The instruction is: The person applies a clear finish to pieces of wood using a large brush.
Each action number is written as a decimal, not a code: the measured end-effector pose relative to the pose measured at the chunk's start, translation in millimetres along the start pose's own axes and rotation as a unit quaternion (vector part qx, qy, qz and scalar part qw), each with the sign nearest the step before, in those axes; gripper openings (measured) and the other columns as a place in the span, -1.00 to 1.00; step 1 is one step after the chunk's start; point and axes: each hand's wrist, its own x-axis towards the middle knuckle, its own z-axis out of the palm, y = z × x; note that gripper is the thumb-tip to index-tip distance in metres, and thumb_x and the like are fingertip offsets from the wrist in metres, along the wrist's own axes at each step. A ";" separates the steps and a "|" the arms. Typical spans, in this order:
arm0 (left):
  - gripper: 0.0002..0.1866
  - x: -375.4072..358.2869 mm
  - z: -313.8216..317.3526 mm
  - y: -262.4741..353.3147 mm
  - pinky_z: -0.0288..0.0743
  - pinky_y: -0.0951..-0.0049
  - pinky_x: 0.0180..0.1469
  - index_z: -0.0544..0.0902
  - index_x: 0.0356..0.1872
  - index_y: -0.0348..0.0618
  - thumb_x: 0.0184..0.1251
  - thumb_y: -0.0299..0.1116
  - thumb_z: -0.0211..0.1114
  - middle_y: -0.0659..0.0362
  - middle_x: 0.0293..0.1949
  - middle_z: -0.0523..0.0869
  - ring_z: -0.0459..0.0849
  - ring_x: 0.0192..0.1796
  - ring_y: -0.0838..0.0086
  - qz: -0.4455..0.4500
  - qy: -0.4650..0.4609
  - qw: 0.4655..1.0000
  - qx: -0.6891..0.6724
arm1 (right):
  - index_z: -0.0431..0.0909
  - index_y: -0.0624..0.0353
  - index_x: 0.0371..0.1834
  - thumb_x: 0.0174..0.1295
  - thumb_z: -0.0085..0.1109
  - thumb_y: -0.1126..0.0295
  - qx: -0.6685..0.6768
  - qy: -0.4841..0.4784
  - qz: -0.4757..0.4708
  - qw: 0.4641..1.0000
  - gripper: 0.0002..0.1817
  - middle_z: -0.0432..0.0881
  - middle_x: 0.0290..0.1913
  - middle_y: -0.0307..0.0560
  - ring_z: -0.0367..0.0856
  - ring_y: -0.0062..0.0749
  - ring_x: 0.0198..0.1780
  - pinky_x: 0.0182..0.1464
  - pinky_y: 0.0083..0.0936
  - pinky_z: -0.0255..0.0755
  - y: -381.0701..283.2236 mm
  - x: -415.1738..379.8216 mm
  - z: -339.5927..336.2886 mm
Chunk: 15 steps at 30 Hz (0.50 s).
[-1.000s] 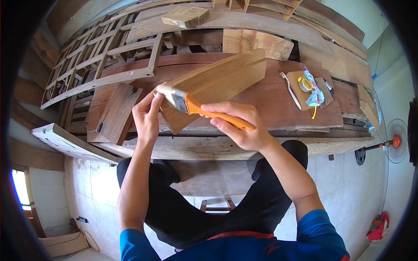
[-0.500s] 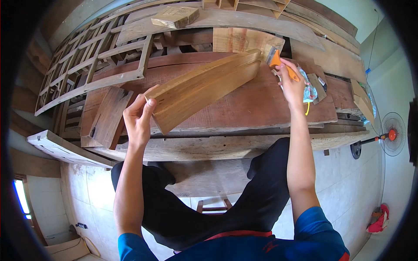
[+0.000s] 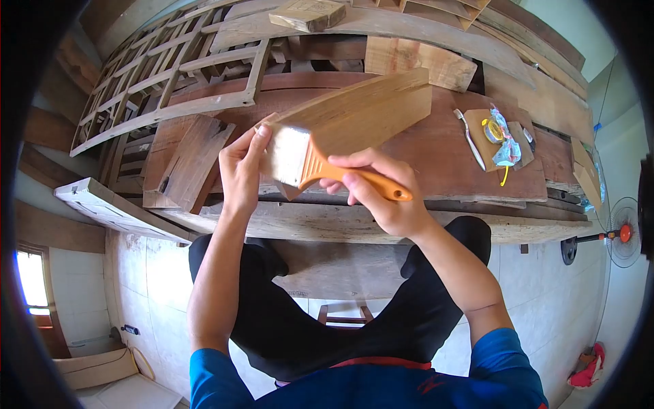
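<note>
My left hand (image 3: 244,163) grips the near left end of a long wooden piece (image 3: 371,109), thumb on top. The piece is tilted over the bench, its far end pointing up and right. My right hand (image 3: 385,184) is closed around the orange handle of a wide paintbrush (image 3: 306,163). The brush's pale, broad head overlaps the left end of the wood in this view, right beside my left thumb, and hides that corner.
A reddish-brown plank (image 3: 463,167) forms the work surface. On its right lie a white toothbrush (image 3: 470,140), a yellow tape roll (image 3: 492,129) and a patterned cloth (image 3: 505,146). A slatted wooden frame (image 3: 170,102) stands back left. A fan (image 3: 623,233) is far right.
My right hand has brought the paintbrush from the wood's far right end to its left end. The toothbrush and tape roll now show. The whole view has shifted slightly.
</note>
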 end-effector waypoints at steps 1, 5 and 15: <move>-0.54 0.6 -1.4 -0.1 0.42 0.63 -0.19 0.70 0.11 -0.30 0.49 -0.07 0.26 0.32 -0.28 0.72 0.55 -0.24 0.70 0.002 -0.007 1.000 0.009 | 0.52 0.27 0.18 0.49 0.01 0.44 0.023 -0.022 0.041 0.999 -0.72 0.75 -0.12 0.09 0.75 -0.45 -0.14 -0.25 -0.62 0.59 -4.1 -0.4 1.3; -0.53 1.2 0.4 1.9 0.53 0.54 -0.14 0.73 0.04 -0.30 0.47 -0.03 0.27 0.26 -0.24 0.75 0.59 -0.20 0.67 -0.027 0.013 0.999 -0.034 | 0.52 0.29 0.17 0.50 0.00 0.41 0.055 0.085 0.008 0.995 -0.71 0.74 -0.13 0.08 0.75 -0.40 -0.15 -0.26 -0.59 0.58 19.0 7.1 -19.7; -0.50 9.4 -5.5 -8.1 0.57 0.42 -0.07 0.75 -0.03 -0.27 0.45 0.05 0.25 0.17 -0.17 0.75 0.65 -0.16 0.54 -0.090 0.041 0.993 -0.063 | 0.57 0.33 0.09 0.48 0.02 0.41 0.028 -0.057 0.056 0.996 -0.73 0.72 -0.08 0.07 0.74 -0.43 -0.11 -0.24 -0.63 0.54 21.9 5.9 -37.3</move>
